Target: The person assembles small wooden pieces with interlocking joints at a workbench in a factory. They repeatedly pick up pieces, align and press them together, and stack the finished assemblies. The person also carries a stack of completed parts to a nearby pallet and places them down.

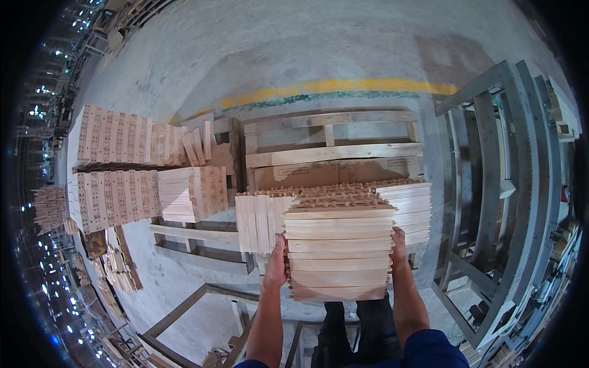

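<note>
A tall bundle of pale wooden slats fills the space between my two hands, its slats lying crosswise one over another. My left hand presses on the bundle's left end, fingers partly hidden behind it. At the right end my right hand grips the same bundle, most of its fingers out of sight. Just beyond, shorter stacks of wooden slats flank it: one on the left and one on the right. Whether the bundle touches these stacks I cannot tell.
Under the stacks lies a wooden pallet with cardboard on it. More stacked wood pieces with holes stand at the left. A grey metal frame rises at the right, another metal frame nearer left. A yellow floor line runs beyond.
</note>
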Tool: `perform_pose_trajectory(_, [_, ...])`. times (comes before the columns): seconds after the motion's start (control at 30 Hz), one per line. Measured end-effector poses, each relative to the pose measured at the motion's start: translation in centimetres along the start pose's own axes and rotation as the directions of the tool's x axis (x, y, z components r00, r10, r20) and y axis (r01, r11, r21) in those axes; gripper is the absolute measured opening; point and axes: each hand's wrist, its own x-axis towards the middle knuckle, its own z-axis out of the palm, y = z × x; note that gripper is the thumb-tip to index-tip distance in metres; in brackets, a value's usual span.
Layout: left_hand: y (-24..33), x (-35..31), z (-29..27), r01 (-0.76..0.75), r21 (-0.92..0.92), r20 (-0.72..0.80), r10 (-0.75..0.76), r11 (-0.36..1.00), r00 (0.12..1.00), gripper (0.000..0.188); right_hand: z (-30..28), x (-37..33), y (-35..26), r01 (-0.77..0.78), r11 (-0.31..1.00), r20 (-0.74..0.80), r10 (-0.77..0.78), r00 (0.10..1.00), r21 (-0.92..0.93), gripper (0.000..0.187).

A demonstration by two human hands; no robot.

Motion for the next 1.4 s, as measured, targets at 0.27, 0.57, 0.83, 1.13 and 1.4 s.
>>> perform_pose_trajectory(0.27, [0.1,-0.2,-0.6,-0.026,0.011,0.099,0.025,1.000,0.995,0.077,-1.6,0.6,0.1,-0.159,0.978,0.109,0.145,0.983,0.138,0.025])
perform_pose_trajectory(0.57, [-1.1,2.6,-1.9,0.012,0.048,0.054,-0.015,0.999,0.998,0.092,-3.3,0.4,1.3,-0.257,0.957,0.159,0.276,0.948,-0.132,0.068])
perform_pose_trajectory(0.83, [-2.7,3.3,-1.2,0.141,-0.146,0.107,-0.126,0.979,0.986,0.079,-4.8,1.0,3.6,-0.685,0.571,0.707,0.239,0.665,0.451,0.065])
perform_pose_trajectory(1.13, [-5.8,6.5,-4.9,0.631,-0.569,0.819,0.290,0.528,0.495,0.060,-4.8,0.0,3.6,-0.594,0.723,0.472,0.411,0.780,0.352,0.056])
perform_pose_trajectory(1.4, [-6.0,5.3,-6.8,0.128,-0.247,0.403,-0.019,0.960,0.915,0.052,-1.0,-2.2,0.0,-0.496,0.868,0.206,0.487,0.849,-0.011,0.064])
